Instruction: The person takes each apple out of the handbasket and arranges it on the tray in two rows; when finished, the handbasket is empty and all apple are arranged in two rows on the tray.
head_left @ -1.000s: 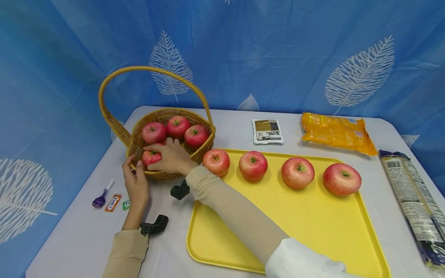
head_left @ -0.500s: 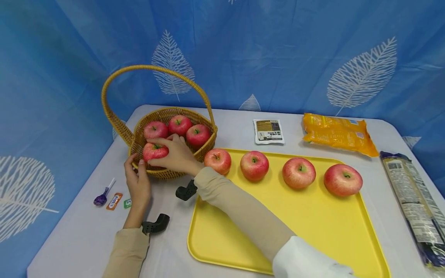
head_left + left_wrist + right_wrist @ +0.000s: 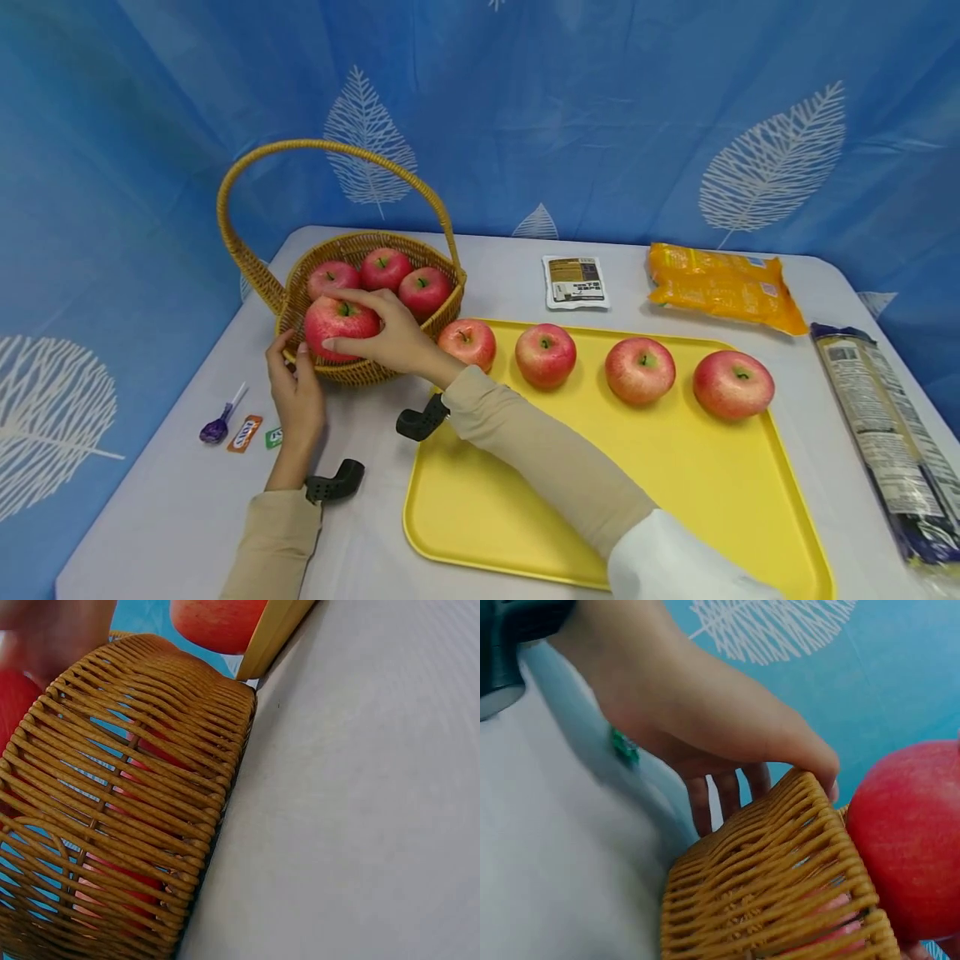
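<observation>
Lollipop: purple round head on a thin pale stick; this lollipop (image 3: 215, 430) lies on the smooth, whitish table (image 3: 150, 517).
Small packets: beside it, a flat orange packet (image 3: 244, 434) and a green packet (image 3: 273, 437), partly hidden by the wrist.
Left hand: the left hand (image 3: 295, 396) grips the rim, with thumb over the edge and fingers outside the wall.
Basket: the basket (image 3: 375, 373) is of yellow-brown woven strands, oval and open, with gaps in the weave and a tall, curved, wrapped handle.
Held apple: this red apple (image 3: 337, 327), round and smooth with a dark stem, is at the near rim, between both hands, just beside the left thumb.
Right hand: the right hand (image 3: 393, 333) pinches it between thumb and fingers, from its right side.
Inside basket: three more red apples (image 3: 384, 268) sit behind the held one.
Tray: the tray (image 3: 660, 483) is flat, yellow, rectangular, with rounded corners and raised edge; four red-and-yellowish apples (image 3: 640, 371) stand in a row along its far side.
Bags: a white packet (image 3: 575, 282), a crinkled, shiny orange bag (image 3: 723, 287) and a long, partly clear package (image 3: 885, 442).
</observation>
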The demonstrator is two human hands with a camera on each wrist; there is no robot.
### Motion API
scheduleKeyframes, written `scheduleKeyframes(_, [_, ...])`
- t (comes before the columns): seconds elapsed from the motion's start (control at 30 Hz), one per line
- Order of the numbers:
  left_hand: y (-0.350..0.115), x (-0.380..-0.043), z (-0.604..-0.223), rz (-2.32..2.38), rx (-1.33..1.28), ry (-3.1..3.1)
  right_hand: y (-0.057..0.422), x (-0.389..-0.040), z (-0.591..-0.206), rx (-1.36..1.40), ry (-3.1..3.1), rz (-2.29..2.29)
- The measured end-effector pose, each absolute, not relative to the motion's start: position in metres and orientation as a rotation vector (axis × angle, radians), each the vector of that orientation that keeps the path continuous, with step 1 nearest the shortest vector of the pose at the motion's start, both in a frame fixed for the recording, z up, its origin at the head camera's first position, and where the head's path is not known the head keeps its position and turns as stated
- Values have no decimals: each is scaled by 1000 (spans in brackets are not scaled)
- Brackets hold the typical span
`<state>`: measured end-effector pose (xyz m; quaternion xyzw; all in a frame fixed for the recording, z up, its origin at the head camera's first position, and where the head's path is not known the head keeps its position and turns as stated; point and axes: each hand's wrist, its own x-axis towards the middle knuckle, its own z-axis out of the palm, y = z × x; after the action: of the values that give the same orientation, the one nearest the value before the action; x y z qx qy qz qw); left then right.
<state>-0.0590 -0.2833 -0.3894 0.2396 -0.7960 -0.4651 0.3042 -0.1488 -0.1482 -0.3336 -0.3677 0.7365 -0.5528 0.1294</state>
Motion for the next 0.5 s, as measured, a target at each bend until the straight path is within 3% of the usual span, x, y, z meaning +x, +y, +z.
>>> scheduleKeyframes(0.5, [-283,-60,-391,-1240,624,-2075,-106,-128,-338,-1170,1989,-1715])
